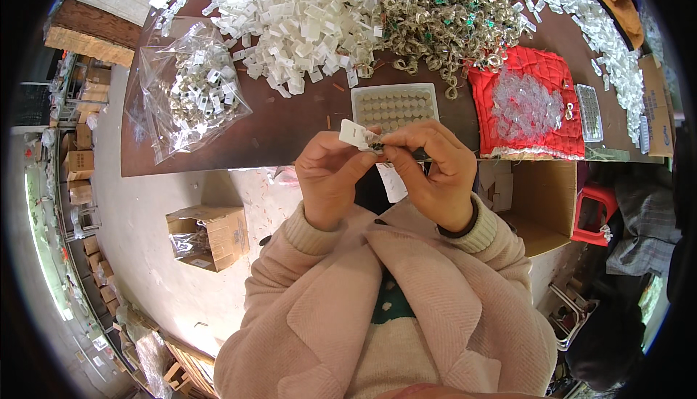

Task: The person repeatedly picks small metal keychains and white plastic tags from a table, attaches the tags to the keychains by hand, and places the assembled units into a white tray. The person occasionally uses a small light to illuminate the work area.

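My left hand (327, 181) grips a small white plastic casing (354, 135) between thumb and fingers, above the table's near edge. My right hand (439, 174) meets it from the right, thumb and forefinger pinched at the casing's end. A small dark, shiny part shows there between the fingertips; its exact kind is too small to tell. Just beyond the hands lies a pale tray (356, 101) filled with rows of round, flat grey-beige pieces. Right of it, a red quilted cloth (483, 101) bears a heap of small clear plastic pieces (526, 105).
Large heaps of white casings (298, 21) and metallic ring-shaped parts (450, 14) cover the table's far side. A clear plastic bag (189, 98) of parts lies left. A second small tray (589, 112) is beside the cloth. Cardboard boxes (229, 235) and a red stool (595, 210) stand below.
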Demonstrator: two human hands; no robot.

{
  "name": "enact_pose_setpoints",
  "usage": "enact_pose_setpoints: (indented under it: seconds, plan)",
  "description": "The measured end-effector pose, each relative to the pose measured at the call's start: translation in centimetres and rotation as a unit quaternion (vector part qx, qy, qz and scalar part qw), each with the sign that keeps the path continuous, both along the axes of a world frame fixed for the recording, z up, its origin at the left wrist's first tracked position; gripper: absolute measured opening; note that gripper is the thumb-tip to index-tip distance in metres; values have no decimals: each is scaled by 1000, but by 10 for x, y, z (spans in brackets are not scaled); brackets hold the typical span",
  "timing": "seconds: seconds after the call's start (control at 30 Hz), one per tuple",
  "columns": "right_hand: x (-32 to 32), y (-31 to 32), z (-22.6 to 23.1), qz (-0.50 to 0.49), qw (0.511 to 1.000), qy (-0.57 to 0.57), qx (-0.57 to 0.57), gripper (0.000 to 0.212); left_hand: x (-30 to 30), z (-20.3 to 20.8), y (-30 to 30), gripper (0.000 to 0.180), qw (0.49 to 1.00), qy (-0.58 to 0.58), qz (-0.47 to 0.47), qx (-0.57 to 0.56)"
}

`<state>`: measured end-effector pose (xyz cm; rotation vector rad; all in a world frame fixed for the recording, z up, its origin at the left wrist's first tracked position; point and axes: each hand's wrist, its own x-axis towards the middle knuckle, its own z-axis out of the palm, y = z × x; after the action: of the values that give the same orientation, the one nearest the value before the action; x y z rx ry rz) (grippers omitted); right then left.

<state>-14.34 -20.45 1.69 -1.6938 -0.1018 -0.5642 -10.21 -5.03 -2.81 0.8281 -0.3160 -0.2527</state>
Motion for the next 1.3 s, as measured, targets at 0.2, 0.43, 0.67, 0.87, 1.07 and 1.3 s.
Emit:
enact_pose_setpoints:
  seconds: [0.2, 0.43, 0.67, 0.87, 1.07, 1.3]
  plan:
    - [-3, -6, 3, 34, 999, 15, -39, 18, -2, -6, 2, 29, 994, -97, 41, 35]
    - [-6, -5, -2, 124, 984, 78, 100, 24, -4, -11, 3, 31, 993, -104, 59, -17]
    - [-6, 11, -7, 70, 990, 56, 112, 27, -14, -14, -11, 31, 983, -112, 142, 3]
    - [-5, 15, -12, 88, 977, 78, 179, 24, -19, -11, -16, 30, 982, -103, 156, -30]
    - [-6, 11, -6, 69, 993, 58, 74, 25, -16, -12, -13, 28, 981, -110, 161, 9]
    - [-2, 1, -7, 136, 963, 118, 199, 24, -15, -16, -7, 25, 993, -65, 94, -40]
